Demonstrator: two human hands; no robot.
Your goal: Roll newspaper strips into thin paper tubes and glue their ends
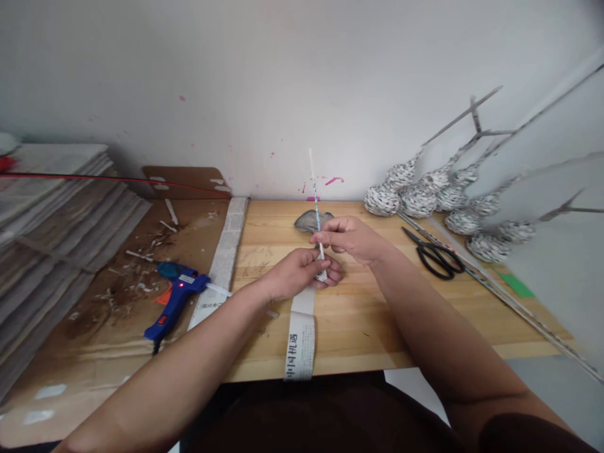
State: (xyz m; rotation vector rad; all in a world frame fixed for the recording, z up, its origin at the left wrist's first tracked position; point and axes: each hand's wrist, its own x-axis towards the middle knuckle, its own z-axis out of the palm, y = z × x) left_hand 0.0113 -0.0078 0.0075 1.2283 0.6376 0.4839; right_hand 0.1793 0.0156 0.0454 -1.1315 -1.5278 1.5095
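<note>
Over the wooden tabletop, a thin rolled paper stick (317, 204) stands nearly upright, tilted a little to the left at its top. My left hand (304, 270) is closed around its lower end. Just above, my right hand (349, 238) pinches the stick between thumb and fingers. A printed newspaper strip (302, 340) runs from below my left hand down to the table's front edge; where it meets the stick is hidden by my fingers. Behind my hands lies a crumpled grey item (306, 220), partly covered, whose kind I cannot make out.
A blue glue gun (177, 292) with a lit red light lies left on brown cardboard (104, 352), near stacked newspapers (61, 233). To the right are black scissors (436, 258), long paper sticks (514, 305) and several woven paper balls (418, 201) with stems.
</note>
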